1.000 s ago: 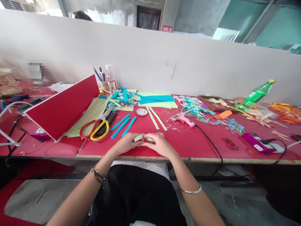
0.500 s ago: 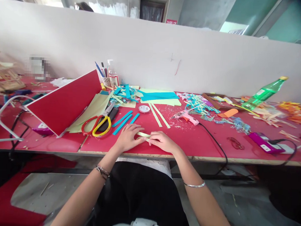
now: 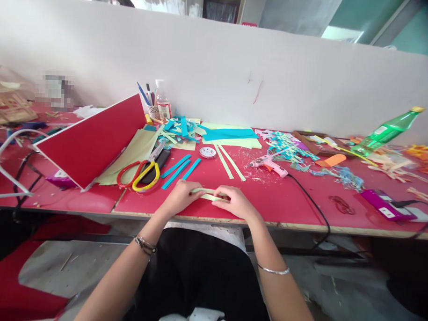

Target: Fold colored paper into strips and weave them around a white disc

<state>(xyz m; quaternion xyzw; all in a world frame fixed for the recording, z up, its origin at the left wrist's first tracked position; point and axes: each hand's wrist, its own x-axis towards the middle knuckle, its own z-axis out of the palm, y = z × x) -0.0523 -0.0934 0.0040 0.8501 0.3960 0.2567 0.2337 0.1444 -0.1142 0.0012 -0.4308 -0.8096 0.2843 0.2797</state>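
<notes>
Between my hands, near the table's front edge, is a pale green paper strip [image 3: 209, 197] that looks bent into two layers with a gap between. My left hand [image 3: 182, 197] pinches its left end, and my right hand [image 3: 235, 202] is closed on its right end. Fingers hide both ends. Just beyond my left hand lie three blue paper strips [image 3: 176, 174]. Two more pale green strips [image 3: 231, 162] lie farther forward, beside a small round white disc-shaped item [image 3: 207, 152]. Scissors [image 3: 143, 173] with red and yellow handles rest to the left on something black.
A pink glue gun [image 3: 270, 165] lies right of centre, its black cord running over the front edge. Paper scraps [image 3: 180, 129] pile at the back. A red board [image 3: 95, 140] leans at left. A green bottle [image 3: 387, 131] and a purple power strip [image 3: 388, 205] are at right.
My hands have drawn slightly apart, so more of the pale green strip shows, now with two separated layers. The head view has shifted a little.
</notes>
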